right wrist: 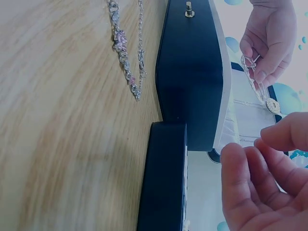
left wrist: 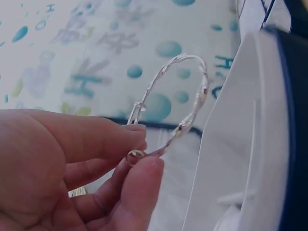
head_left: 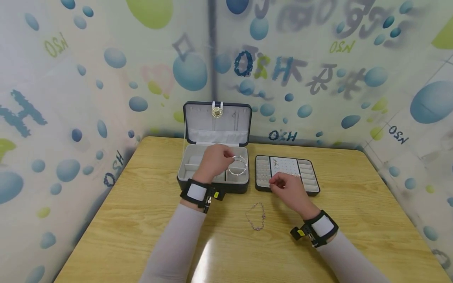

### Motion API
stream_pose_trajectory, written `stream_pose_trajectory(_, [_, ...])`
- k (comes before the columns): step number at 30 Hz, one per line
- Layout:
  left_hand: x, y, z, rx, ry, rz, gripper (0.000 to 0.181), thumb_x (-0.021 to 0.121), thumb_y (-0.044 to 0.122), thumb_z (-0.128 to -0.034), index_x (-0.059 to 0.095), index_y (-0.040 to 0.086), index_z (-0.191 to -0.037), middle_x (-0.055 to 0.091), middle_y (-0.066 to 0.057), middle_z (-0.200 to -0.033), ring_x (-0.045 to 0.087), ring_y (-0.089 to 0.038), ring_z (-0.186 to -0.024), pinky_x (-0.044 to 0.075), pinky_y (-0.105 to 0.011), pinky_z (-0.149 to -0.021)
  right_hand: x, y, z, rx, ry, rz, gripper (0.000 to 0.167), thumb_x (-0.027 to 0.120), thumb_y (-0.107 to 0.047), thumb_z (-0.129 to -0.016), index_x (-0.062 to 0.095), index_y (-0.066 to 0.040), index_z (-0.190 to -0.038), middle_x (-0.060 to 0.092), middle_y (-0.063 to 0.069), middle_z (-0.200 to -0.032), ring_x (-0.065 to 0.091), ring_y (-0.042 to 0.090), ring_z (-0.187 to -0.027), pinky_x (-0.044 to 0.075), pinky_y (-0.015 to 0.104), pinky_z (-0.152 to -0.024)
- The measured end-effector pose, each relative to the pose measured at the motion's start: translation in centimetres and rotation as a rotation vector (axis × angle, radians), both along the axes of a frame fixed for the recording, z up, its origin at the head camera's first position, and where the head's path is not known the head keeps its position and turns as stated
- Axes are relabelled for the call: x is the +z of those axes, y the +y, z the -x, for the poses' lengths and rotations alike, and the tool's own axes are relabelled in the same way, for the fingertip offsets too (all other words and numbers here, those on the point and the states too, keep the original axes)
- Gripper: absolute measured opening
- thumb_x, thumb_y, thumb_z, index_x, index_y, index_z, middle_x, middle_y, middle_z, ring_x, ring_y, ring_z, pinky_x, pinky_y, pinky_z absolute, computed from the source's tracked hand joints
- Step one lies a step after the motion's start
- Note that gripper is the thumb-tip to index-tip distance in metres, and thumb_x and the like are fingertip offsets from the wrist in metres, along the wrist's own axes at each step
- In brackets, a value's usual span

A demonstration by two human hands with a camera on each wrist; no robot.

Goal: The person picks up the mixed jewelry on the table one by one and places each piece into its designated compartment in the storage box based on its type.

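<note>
My left hand [head_left: 214,160] pinches a silver twisted bangle [head_left: 237,175] between thumb and fingertips above the open jewelry box [head_left: 201,186]. In the left wrist view the bangle [left wrist: 199,98] stands up from the fingertips, its ends at the left thumb and fingers [left wrist: 86,168]. Over the front of the shallow jewelry tray [head_left: 308,161], my right hand [head_left: 291,192] has loosely bent fingers. The right wrist view shows nothing between that hand's fingers [right wrist: 236,168]. A bracelet with coloured stones [head_left: 263,216] lies on the table in front of the box and tray.
The box's raised lid [head_left: 198,122] holds thin necklaces and a round gold ornament on its strap. Dividers split the box inside. Earrings [head_left: 275,162] sit on the tray's white panel. A patterned wall covering [head_left: 290,118] stands behind the wooden table [head_left: 124,220].
</note>
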State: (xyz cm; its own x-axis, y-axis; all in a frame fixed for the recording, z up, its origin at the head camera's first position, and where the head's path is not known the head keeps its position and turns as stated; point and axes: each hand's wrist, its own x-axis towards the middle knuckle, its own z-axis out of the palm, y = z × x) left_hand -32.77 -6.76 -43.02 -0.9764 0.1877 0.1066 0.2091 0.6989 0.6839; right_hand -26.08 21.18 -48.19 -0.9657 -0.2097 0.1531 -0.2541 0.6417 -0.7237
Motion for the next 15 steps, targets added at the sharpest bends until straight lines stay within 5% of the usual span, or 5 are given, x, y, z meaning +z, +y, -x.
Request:
stream_pose_trajectory(9, [0.3, -4.6, 0.8, 0.131, -0.105, -0.067, 0.015, 0.073, 0.019, -0.0998, 0.080, 0.009, -0.109, 0.078, -0.011, -0.102, 0.074, -0.018, -0.072, 0.055, -0.029, -0.065, -0.5, -0.4, -0.1, 0.017, 0.002, -0.010, 0.006, 0.072, -0.009, -0.096, 0.075, -0.007, -0.101, 0.073, 0.001, -0.091, 0.063, 0.016, -0.083, 0.052, 0.030, -0.078])
stream_pose_trajectory(15, [-0.4, -6.8, 1.3, 0.198, -0.141, -0.080, 0.015, 0.073, 0.016, -0.0991, 0.079, 0.007, -0.109, 0.077, -0.014, -0.104, 0.073, -0.019, -0.071, 0.055, -0.028, -0.066, -1.2, -1.0, -0.4, 0.039, -0.034, -0.018, 0.005, 0.073, -0.008, -0.095, 0.076, -0.009, -0.100, 0.073, -0.001, -0.091, 0.062, 0.014, -0.082, 0.052, 0.026, -0.075])
